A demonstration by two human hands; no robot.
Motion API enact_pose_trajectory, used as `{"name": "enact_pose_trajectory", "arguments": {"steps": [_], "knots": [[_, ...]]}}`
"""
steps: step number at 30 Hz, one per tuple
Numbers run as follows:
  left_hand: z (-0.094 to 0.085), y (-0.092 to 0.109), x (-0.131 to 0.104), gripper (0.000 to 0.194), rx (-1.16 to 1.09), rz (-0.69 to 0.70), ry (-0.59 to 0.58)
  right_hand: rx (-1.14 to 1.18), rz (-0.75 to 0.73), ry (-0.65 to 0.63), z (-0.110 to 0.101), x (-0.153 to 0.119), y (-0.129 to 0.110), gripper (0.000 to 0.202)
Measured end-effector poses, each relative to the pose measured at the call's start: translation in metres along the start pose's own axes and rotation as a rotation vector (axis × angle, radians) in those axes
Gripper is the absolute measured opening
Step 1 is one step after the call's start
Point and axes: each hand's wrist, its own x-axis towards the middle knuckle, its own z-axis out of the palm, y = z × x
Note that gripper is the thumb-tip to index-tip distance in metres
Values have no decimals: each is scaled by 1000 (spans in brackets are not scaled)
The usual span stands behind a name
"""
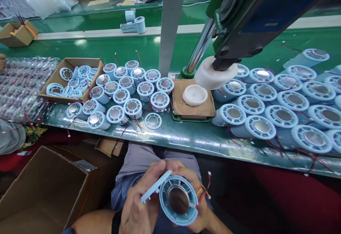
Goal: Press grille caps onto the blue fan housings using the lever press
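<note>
Above my lap, my left hand grips a flat light-blue ring cover, tilted on edge with small pegs on its underside. Just right of it, my right hand is wrapped round a light-blue cylindrical housing, its open end with a silver round centre turned toward me. The cover's upper edge is close to the housing's rim; whether they touch I cannot tell. Red, yellow and black wires stick out at the housing's right side. Both hands' fingertips meet behind the parts.
A press with a white head stands over a white round seat on cardboard. Capped housings stand on both sides. One ring cover lies near the edge; a cardboard box holds more. A large carton is lower left.
</note>
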Motion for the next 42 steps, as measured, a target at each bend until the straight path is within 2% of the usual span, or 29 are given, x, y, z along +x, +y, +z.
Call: {"name": "enact_pose_trajectory", "arguments": {"steps": [3,7,10,14,19,23,25,28,32,37,42], "knots": [[-5,-1,-2,48,-29,-13,-21,19,7,3,0,0,0,72],[-12,-3,-5,51,-45,-36,-9,15,16,7,0,1,-3,67],[-19,-7,-6,51,-56,-37,-23,2,9,4,-1,2,-3,73],[-26,-9,-5,50,-77,-23,-104,15,7,11,-2,2,-1,73],[-26,-8,-2,50,-74,-30,-144,-35,37,20,-2,-2,0,71],[-25,-7,-3,50,-67,-39,-147,-67,36,22,-1,-3,-1,81],[-25,-7,-4,50,-69,-38,-160,-58,27,33,0,-2,-2,77],[-22,-7,-1,49,-95,-36,-164,-48,31,46,1,1,-4,61],[-12,-5,10,48,-128,-58,-97,-75,4,55,2,3,-6,66],[1,-1,21,43,-143,-78,65,-122,88,85,2,0,-9,61],[4,0,22,42,-175,-79,100,-147,115,75,2,-3,-10,62]]}}
